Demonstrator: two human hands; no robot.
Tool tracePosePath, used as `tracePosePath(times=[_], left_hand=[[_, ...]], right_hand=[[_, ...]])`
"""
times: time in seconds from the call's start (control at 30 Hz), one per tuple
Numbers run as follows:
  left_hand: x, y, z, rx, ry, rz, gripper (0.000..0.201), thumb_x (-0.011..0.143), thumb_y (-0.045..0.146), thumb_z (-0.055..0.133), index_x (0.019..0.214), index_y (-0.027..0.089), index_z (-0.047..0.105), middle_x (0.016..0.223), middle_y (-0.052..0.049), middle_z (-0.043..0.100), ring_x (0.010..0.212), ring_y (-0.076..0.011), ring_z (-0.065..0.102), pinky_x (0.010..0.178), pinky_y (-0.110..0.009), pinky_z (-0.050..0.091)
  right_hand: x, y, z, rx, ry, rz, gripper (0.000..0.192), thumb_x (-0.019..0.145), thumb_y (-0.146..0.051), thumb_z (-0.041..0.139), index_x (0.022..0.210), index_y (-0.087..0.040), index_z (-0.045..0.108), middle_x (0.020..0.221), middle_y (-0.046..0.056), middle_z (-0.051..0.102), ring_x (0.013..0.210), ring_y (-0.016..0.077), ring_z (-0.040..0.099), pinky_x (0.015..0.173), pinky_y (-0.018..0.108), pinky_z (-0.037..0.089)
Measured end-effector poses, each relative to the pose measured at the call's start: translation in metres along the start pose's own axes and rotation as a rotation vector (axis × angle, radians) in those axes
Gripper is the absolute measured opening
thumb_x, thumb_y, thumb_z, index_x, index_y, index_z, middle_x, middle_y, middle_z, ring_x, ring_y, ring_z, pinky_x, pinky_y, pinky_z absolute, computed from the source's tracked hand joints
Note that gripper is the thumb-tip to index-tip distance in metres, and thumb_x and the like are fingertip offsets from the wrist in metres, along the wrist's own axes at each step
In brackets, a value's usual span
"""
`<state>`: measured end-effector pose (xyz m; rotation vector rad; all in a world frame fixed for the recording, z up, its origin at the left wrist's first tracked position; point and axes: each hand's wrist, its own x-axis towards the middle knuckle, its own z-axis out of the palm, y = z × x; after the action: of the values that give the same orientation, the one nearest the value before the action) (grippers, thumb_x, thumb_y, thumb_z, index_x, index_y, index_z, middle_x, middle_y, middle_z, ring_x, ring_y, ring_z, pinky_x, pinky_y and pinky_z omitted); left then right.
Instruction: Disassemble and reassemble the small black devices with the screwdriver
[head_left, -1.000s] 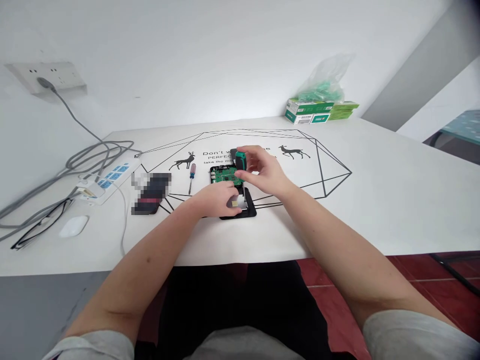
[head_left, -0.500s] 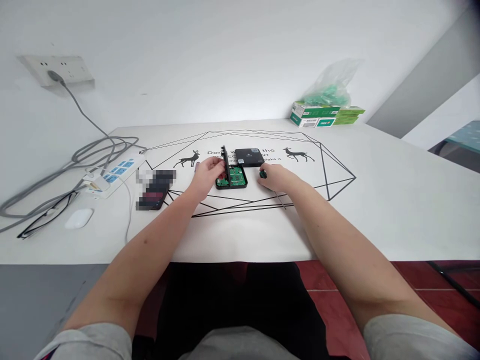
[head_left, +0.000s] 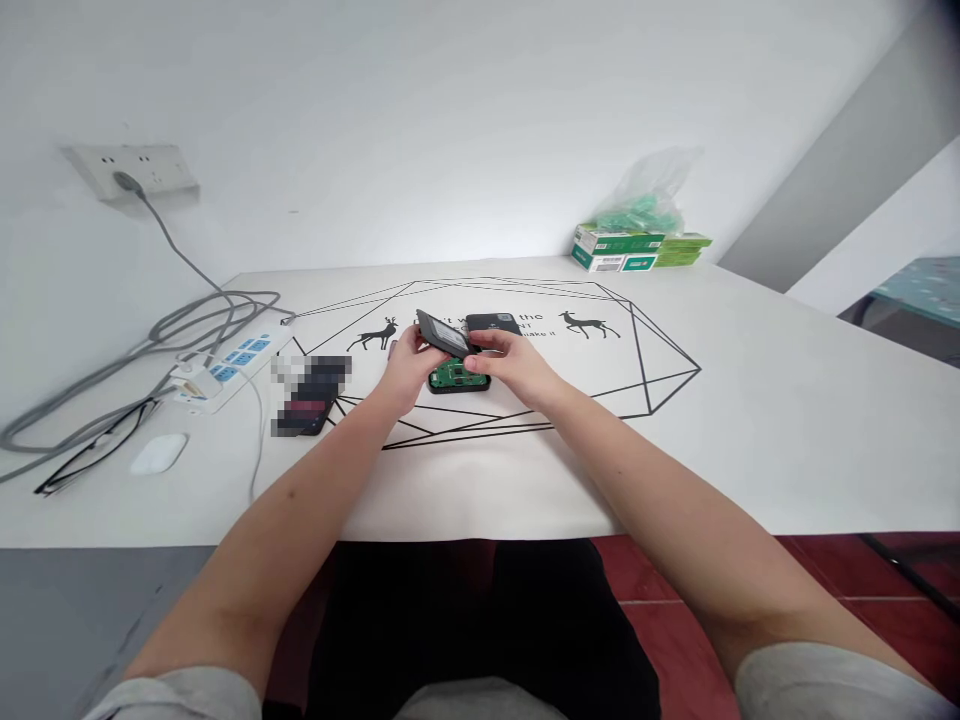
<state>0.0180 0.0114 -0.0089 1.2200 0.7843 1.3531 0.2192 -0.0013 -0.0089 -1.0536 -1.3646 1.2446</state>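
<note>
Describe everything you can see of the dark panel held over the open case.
The dark panel is a thin, flat, four-sided piece, dark grey to black, probably plastic. A pale, label-like patch covers part of its visible face; any print is too small to read. It is tilted, sloping down toward the right, above the green circuit board. The left hand grips its left side and the right hand holds its right end. Its underside is hidden.

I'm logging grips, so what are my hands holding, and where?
The black cover: the left hand grips its left side, the right hand its right end.
</note>
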Motion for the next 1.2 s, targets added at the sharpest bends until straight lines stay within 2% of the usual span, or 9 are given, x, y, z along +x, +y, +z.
tracePosePath(times=[0.1, 0.2, 0.37, 0.53, 0.67, 0.77, 0.9, 1.07, 1.2], left_hand=[[0.005, -0.003, -0.005, -0.017, 0.012, 0.000, 0.057, 0.057, 0.018, 0.092, 0.106, 0.021, 0.062, 0.110, -0.005, 0.077, 0.114, -0.0269, 0.073, 0.107, -0.043, 0.055], [0.009, -0.003, -0.011, 0.056, -0.015, -0.023, 0.056, 0.059, 0.018, 0.090, 0.109, 0.019, 0.065, 0.108, -0.006, 0.079, 0.111, -0.0279, 0.074, 0.105, -0.043, 0.055], [0.008, 0.005, -0.019, 0.406, -0.056, -0.095, 0.052, 0.065, 0.019, 0.086, 0.114, 0.018, 0.070, 0.108, -0.007, 0.081, 0.106, -0.0281, 0.074, 0.099, -0.041, 0.056], [0.001, 0.018, -0.022, 0.830, -0.114, -0.172, 0.039, 0.069, 0.020, 0.087, 0.105, 0.017, 0.074, 0.094, -0.005, 0.078, 0.092, -0.0265, 0.073, 0.097, -0.042, 0.055], [-0.002, 0.022, -0.023, 0.972, -0.162, -0.190, 0.028, 0.078, 0.031, 0.085, 0.102, 0.020, 0.076, 0.089, -0.004, 0.076, 0.089, -0.0277, 0.072, 0.095, -0.042, 0.053], [-0.002, 0.021, -0.024, 1.058, -0.177, -0.212, 0.020, 0.083, 0.038, 0.082, 0.091, 0.022, 0.073, 0.084, -0.004, 0.074, 0.091, -0.0300, 0.072, 0.094, -0.041, 0.053], [-0.003, 0.019, -0.027, 1.138, -0.246, -0.206, 0.030, 0.085, 0.045, 0.079, 0.074, 0.025, 0.060, 0.070, -0.002, 0.064, 0.099, -0.0333, 0.073, 0.097, -0.039, 0.051], [-0.004, 0.018, -0.030, 1.189, -0.281, -0.208, 0.034, 0.085, 0.047, 0.074, 0.071, 0.028, 0.050, 0.063, -0.003, 0.057, 0.124, -0.0395, 0.067, 0.085, -0.035, 0.051], [-0.003, 0.016, -0.033, 1.194, -0.298, -0.199, 0.033, 0.082, 0.047, 0.074, 0.071, 0.029, 0.048, 0.062, -0.003, 0.056, 0.128, -0.0392, 0.065, 0.083, -0.034, 0.050]], right_hand=[[0.002, 0.001, -0.003, 0.033, 0.062, -0.011, 0.078, 0.048, -0.046, 0.109, 0.114, -0.016, 0.079, 0.115, 0.012, 0.083, 0.115, 0.0319, 0.077, 0.113, 0.051, 0.060], [0.006, 0.004, -0.006, 0.071, 0.108, -0.045, 0.070, 0.048, -0.040, 0.108, 0.108, -0.018, 0.081, 0.114, 0.009, 0.084, 0.116, 0.0311, 0.076, 0.115, 0.051, 0.058], [0.010, 0.009, -0.009, -0.003, 0.157, -0.060, 0.055, 0.058, -0.030, 0.102, 0.108, -0.018, 0.081, 0.112, 0.008, 0.083, 0.112, 0.0270, 0.076, 0.114, 0.048, 0.057], [0.012, 0.011, -0.013, -0.206, 0.195, -0.019, 0.040, 0.067, -0.021, 0.093, 0.104, -0.017, 0.078, 0.102, 0.007, 0.080, 0.094, 0.0213, 0.072, 0.102, 0.042, 0.059], [0.011, 0.011, -0.013, -0.355, 0.159, -0.010, 0.033, 0.069, -0.022, 0.091, 0.097, -0.019, 0.075, 0.089, 0.001, 0.074, 0.084, 0.0182, 0.067, 0.090, 0.038, 0.058], [0.008, 0.009, -0.013, -0.413, 0.122, 0.017, 0.033, 0.069, -0.023, 0.091, 0.096, -0.020, 0.072, 0.081, -0.002, 0.067, 0.080, 0.0172, 0.065, 0.082, 0.035, 0.055], [0.005, 0.006, -0.011, -0.449, 0.112, 0.065, 0.039, 0.067, -0.022, 0.092, 0.098, -0.021, 0.070, 0.085, -0.002, 0.069, 0.083, 0.0181, 0.066, 0.082, 0.034, 0.054], [0.003, 0.004, -0.010, -0.496, 0.096, 0.105, 0.042, 0.066, -0.019, 0.092, 0.100, -0.022, 0.069, 0.092, 0.000, 0.072, 0.087, 0.0190, 0.068, 0.084, 0.034, 0.055], [0.002, 0.002, -0.009, -0.518, 0.086, 0.119, 0.041, 0.067, -0.021, 0.091, 0.102, -0.022, 0.069, 0.092, -0.001, 0.072, 0.086, 0.0186, 0.067, 0.085, 0.034, 0.054]])
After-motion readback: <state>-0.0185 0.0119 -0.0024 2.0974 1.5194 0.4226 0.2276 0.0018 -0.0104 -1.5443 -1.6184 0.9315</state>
